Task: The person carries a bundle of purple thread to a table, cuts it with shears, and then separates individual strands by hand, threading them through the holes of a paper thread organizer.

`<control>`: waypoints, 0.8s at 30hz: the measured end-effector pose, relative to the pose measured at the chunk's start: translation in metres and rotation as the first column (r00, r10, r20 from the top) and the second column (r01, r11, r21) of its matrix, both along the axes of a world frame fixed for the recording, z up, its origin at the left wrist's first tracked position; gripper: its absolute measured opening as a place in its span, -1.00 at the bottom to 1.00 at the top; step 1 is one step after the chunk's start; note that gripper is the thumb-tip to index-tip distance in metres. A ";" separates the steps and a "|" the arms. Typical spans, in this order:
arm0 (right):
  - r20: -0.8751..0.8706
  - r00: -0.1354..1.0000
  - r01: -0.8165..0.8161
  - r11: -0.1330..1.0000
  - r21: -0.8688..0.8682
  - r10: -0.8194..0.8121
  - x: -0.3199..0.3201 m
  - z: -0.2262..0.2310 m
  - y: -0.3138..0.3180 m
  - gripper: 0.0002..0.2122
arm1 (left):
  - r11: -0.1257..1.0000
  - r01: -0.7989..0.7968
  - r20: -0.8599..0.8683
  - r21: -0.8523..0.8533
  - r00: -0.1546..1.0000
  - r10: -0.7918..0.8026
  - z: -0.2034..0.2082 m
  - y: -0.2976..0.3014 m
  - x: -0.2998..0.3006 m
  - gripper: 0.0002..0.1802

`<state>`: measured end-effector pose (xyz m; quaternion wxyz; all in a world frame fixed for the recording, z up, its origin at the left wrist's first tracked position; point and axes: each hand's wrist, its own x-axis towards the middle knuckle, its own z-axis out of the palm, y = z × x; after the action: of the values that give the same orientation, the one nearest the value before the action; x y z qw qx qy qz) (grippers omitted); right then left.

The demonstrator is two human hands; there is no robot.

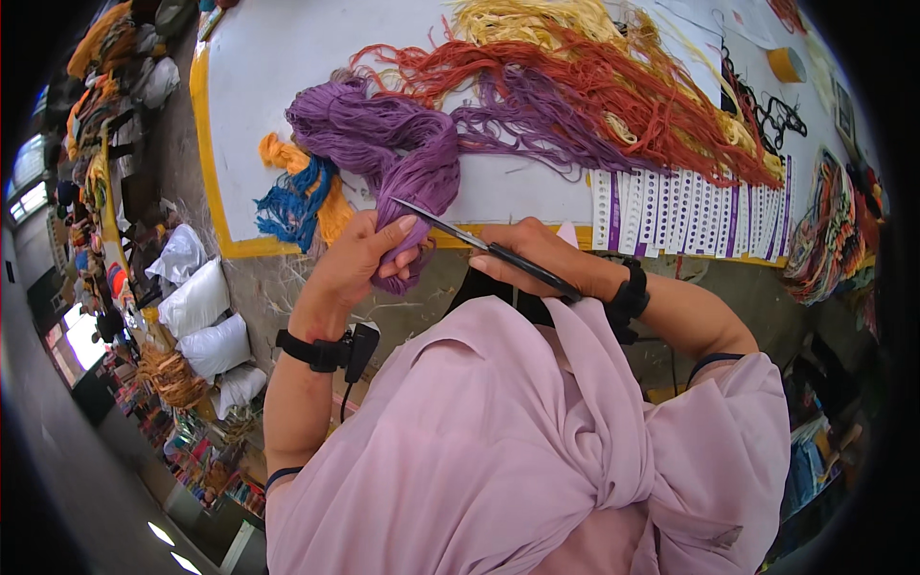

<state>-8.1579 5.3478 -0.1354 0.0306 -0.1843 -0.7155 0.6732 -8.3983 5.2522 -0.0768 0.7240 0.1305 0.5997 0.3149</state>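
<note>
A thick skein of purple yarn (383, 134) lies over the table's near left part, and its end hangs down past the edge. My left hand (369, 251) is closed round that lower end, thumb on top. In my right hand (532, 251) is a pair of scissors (450, 228) with dark handles. Their pointed blades lie across the purple strands, just above my left thumb. Whether the tip goes in among the strands I cannot tell. Beside the skein rest a blue yarn bundle (299, 206) and an orange one (333, 211).
Loose red yarn (575, 86), pale yellow yarn (527, 19) and more purple strands spread over the white table (259, 57) with yellow-taped edges. Punched white cards (690, 211) line its near right edge. A tape roll (786, 65) stands far right. White sacks (196, 299) lie at left.
</note>
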 end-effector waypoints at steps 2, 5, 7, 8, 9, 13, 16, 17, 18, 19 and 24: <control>0.012 1.000 -0.027 1.000 -0.001 0.027 0.002 0.002 0.000 -0.63 | 1.000 -0.004 0.002 0.018 1.000 0.004 0.002 0.004 -0.002 -0.69; 0.019 0.996 -0.086 0.995 -0.056 0.088 -0.003 0.006 0.009 -0.65 | 0.998 -0.053 -0.004 0.030 0.999 0.053 0.003 0.005 -0.003 -0.70; 0.018 0.993 -0.118 0.987 -0.111 0.121 -0.003 0.004 0.015 -0.65 | 0.996 -0.080 -0.001 0.033 0.997 0.080 0.003 0.004 -0.001 -0.71; -0.042 0.987 -0.162 0.969 -0.188 0.156 -0.003 0.000 0.019 -0.63 | 0.994 -0.102 0.002 0.039 0.995 0.102 0.002 0.003 0.000 -0.72; -0.105 0.977 -0.207 0.943 -0.260 0.186 -0.004 -0.001 0.023 -0.61 | 0.994 -0.107 0.002 0.037 0.994 0.107 0.002 0.004 0.001 -0.72; -0.008 0.936 -0.342 0.900 -0.270 0.353 -0.006 0.004 0.043 -0.59 | 0.991 -0.126 0.034 0.042 0.992 0.124 -0.003 0.004 0.003 -0.77; 0.064 0.965 -0.241 0.958 -0.153 0.253 -0.010 -0.001 0.032 -0.61 | 0.993 -0.110 0.026 0.035 0.994 0.109 -0.006 0.006 0.000 -0.74; 0.064 0.964 -0.246 0.957 -0.153 0.258 -0.009 0.000 0.033 -0.61 | 0.995 -0.094 0.028 0.034 0.995 0.093 -0.006 0.007 -0.002 -0.74; 0.060 0.968 -0.232 0.962 -0.141 0.243 -0.010 0.002 0.033 -0.62 | 0.994 -0.103 0.025 0.031 0.994 0.102 -0.005 0.008 -0.003 -0.74; 0.056 0.972 -0.218 0.967 -0.129 0.227 -0.011 0.004 0.034 -0.62 | 0.995 -0.091 0.049 0.049 0.995 0.089 -0.003 0.009 -0.005 -0.77; -0.081 0.980 -0.193 0.970 -0.145 0.183 -0.022 0.006 0.036 -0.63 | 1.000 -0.006 -0.009 -0.015 1.000 0.006 -0.001 0.007 -0.006 -0.80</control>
<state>-8.1803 5.3843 -0.1296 -0.0236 -0.0947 -0.6749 0.7314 -8.4040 5.2596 -0.0779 0.7214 0.1244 0.6056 0.3119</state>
